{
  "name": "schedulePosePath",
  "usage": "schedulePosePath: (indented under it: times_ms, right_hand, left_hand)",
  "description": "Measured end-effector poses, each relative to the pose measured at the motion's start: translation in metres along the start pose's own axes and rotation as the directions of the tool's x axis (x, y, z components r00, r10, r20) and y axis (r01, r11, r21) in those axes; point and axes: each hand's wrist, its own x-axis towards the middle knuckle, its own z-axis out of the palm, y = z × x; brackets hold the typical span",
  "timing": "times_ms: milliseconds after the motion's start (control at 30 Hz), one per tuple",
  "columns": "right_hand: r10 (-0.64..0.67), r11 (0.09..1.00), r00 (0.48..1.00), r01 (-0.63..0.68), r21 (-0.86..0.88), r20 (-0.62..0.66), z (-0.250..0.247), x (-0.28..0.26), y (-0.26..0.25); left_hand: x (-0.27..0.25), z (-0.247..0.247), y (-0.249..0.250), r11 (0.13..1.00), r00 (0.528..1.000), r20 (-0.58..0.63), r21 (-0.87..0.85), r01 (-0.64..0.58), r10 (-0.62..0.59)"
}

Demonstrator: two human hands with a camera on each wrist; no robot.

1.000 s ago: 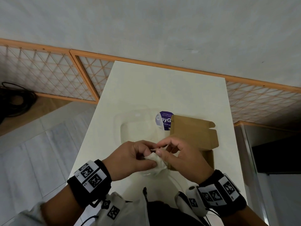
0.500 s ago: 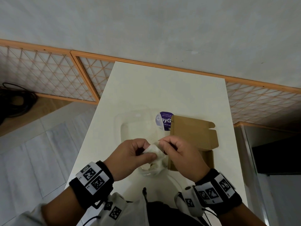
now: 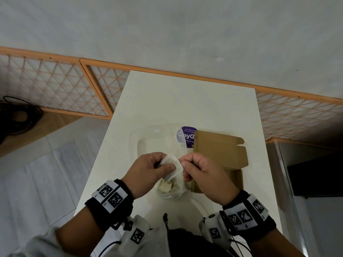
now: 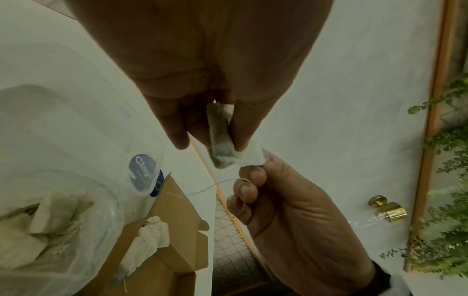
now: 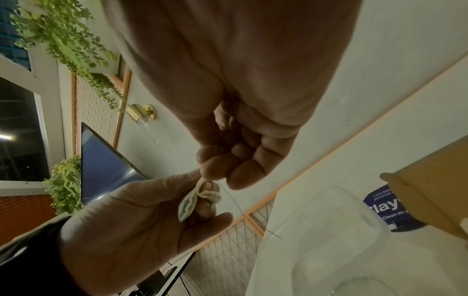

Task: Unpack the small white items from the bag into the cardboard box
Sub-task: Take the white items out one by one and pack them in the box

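Left hand (image 3: 148, 169): thumb and fingers pinched together on a small white sachet (image 3: 171, 165), thumb pressed flat across its near face. In the left wrist view the sachet (image 4: 220, 138) stands edge-on between thumb and fingers.

Right hand (image 3: 201, 170): fingers curled in, fingertip and thumb pinched on the right corner of the same sachet; in the left wrist view this hand (image 4: 286, 210) grips the white corner from below. A thin thread (image 4: 215, 185) trails off from those fingers.

Sachet: held in the air between both hands, above the near middle of the table (image 3: 185, 101), not in the box.

Bag (image 3: 169, 190): clear plastic, directly under the hands, open at the top, several more pale sachets inside. The left wrist view shows them bunched in the bag (image 4: 50, 230).

Cardboard box (image 3: 235, 180): brown, just right of the bag, lid flap (image 3: 220, 149) folded back on the far side. At least one white sachet in the box (image 4: 149, 238) already lies inside.

Clear plastic container (image 3: 154, 140): far side of the hands, left of the box flap, with a round purple label (image 3: 186, 137) on its right end.

Surroundings: a grey wall (image 3: 167, 30) with orange lattice panels (image 3: 46, 88) behind the table; a coil of black cable (image 3: 16, 115) on the floor, far left.
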Motion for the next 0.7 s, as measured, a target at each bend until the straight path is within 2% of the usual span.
schedulePosePath:
  times_ms: [167, 333, 500, 633, 700]
  right_hand:
    - [-0.098, 0.990, 0.993, 0.090, -0.113, -0.065, -0.005, 0.004, 0.003]
    - [-0.068, 0.997, 0.991, 0.073, 0.037, -0.114, -0.005, 0.017, 0.003]
    - [-0.025, 0.996, 0.996, 0.032, 0.080, -0.091, 0.002, 0.018, 0.004]
    - [0.020, 0.979, 0.999, -0.012, 0.205, -0.034, 0.002, 0.013, -0.003]
    - [-0.012, 0.988, 1.000, 0.014, 0.152, -0.016, 0.002, 0.012, -0.001]
  left_hand:
    - [0.000, 0.000, -0.005, 0.997, 0.999, 0.054, -0.072, 0.007, -0.004]
    - [-0.001, 0.003, 0.000, 0.982, 0.993, 0.101, -0.186, -0.033, 0.053]
    - [0.005, 0.006, 0.000, 0.962, 0.997, 0.060, -0.273, -0.020, 0.038]
    - [0.007, 0.005, -0.002, 0.953, 1.000, -0.006, -0.303, -0.004, 0.002]
    - [0.007, 0.004, -0.002, 0.956, 1.000, -0.020, -0.294, -0.007, 0.001]
